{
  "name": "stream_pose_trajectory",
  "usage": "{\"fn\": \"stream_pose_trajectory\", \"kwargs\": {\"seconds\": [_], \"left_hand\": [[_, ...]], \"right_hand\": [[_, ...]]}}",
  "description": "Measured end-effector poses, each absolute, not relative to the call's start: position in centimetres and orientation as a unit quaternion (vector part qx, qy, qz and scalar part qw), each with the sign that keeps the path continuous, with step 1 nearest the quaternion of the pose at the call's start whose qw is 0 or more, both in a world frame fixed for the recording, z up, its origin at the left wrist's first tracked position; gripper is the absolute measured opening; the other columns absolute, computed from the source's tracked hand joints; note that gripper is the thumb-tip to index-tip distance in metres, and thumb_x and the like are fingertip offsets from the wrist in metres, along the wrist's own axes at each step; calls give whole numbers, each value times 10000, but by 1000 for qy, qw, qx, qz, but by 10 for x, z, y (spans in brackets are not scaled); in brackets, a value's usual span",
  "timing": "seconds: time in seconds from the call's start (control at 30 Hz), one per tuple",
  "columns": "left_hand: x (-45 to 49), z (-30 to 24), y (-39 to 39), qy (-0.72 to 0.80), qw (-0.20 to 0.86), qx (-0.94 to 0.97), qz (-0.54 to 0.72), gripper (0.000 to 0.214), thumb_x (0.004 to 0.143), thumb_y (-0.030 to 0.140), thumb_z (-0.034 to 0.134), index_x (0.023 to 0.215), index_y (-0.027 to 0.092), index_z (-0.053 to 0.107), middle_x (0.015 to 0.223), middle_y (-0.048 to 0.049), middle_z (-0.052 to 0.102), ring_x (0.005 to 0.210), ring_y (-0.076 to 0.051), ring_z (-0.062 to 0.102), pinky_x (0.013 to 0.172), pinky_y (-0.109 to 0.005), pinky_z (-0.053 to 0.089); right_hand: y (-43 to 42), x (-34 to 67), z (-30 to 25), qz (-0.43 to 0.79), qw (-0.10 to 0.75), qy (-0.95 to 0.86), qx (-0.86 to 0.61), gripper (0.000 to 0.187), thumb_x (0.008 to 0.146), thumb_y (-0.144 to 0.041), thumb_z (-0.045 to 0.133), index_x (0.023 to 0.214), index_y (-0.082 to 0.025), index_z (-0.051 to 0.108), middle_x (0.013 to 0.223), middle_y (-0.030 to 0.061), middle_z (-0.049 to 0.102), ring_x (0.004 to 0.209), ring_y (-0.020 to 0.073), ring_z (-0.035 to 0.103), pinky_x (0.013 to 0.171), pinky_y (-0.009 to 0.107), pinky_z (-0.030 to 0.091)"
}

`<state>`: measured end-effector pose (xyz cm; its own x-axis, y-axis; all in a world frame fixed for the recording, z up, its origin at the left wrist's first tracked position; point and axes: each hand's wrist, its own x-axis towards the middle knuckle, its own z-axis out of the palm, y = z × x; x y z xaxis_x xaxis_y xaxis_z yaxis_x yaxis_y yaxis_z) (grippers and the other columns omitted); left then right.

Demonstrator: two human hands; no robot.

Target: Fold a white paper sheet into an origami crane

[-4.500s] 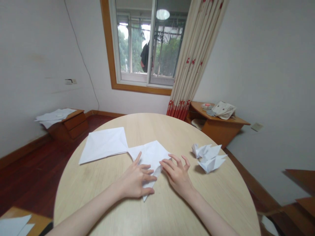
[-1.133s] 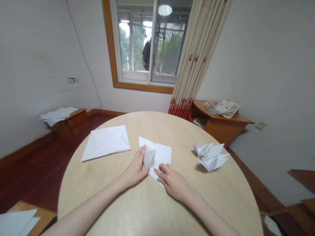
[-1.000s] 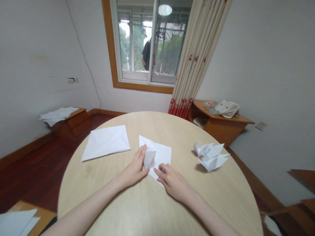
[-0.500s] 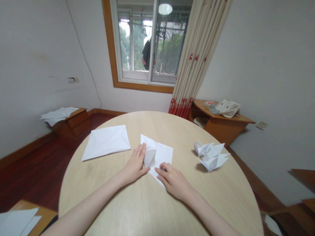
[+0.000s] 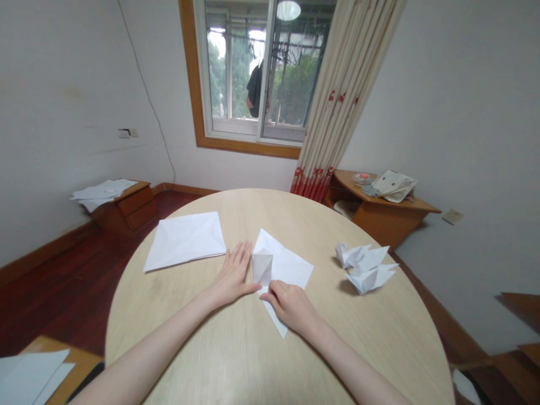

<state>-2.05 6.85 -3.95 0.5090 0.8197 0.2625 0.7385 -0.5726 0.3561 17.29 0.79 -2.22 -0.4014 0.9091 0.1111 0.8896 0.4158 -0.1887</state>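
A partly folded sheet of white paper (image 5: 295, 266) lies in the middle of the round table, with a small raised flap (image 5: 262, 268) on its left side. My left hand (image 5: 233, 275) rests flat at the paper's left edge, fingers stretched out and the thumb touching its lower fold. Curled fingers of my right hand (image 5: 287, 304) pinch the paper near the base of the flap, and one lower corner sticks out beneath them. What lies under those fingertips is hidden. To the right sit folded white paper figures (image 5: 366, 266) with pointed tips.
A stack of white paper (image 5: 188, 241) lies on the table (image 5: 211, 354) at left. Behind it are a low wooden cabinet with papers (image 5: 103, 191) and, at right, a corner cabinet (image 5: 379, 216) with a cloth bag (image 5: 394, 185). More sheets (image 5: 29, 374) lie at lower left.
The paper has turned slightly, its right corner shifting right and its lower corner toward me. My right hand's fingers have curled in tighter. My left hand stays at the left edge.
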Motion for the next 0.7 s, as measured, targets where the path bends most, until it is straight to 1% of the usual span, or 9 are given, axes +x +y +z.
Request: {"fn": "stream_pose_trajectory", "kwargs": {"seconds": [0.27,0.57,0.7], "left_hand": [[-20,-41,71,456,105,861,201,1017,784,541,635,1501,158,24,1556,-201,109,1434,-353,34,1119,-596,91],[-21,-42,71,439,94,867,215,999,804,578,604,1503,188,5,1557,-200,107,1436,-344,27,1129,-569,85],[-21,-41,71,443,96,866,212,1009,796,567,618,1500,179,9,1556,-204,105,1437,-340,20,1130,-569,79]], "right_hand": [[14,172,-23,23,56,-851,-522,237,982,-330,444,897,-170,596,875,68,720,784,204,677,577,267,297],[14,178,-13,47,39,-877,-478,255,976,-321,451,853,-179,623,855,53,722,792,188,673,584,257,293],[10,180,-7,63,36,-882,-466,247,970,-302,454,842,-183,630,851,49,720,782,183,666,586,253,291]]}}
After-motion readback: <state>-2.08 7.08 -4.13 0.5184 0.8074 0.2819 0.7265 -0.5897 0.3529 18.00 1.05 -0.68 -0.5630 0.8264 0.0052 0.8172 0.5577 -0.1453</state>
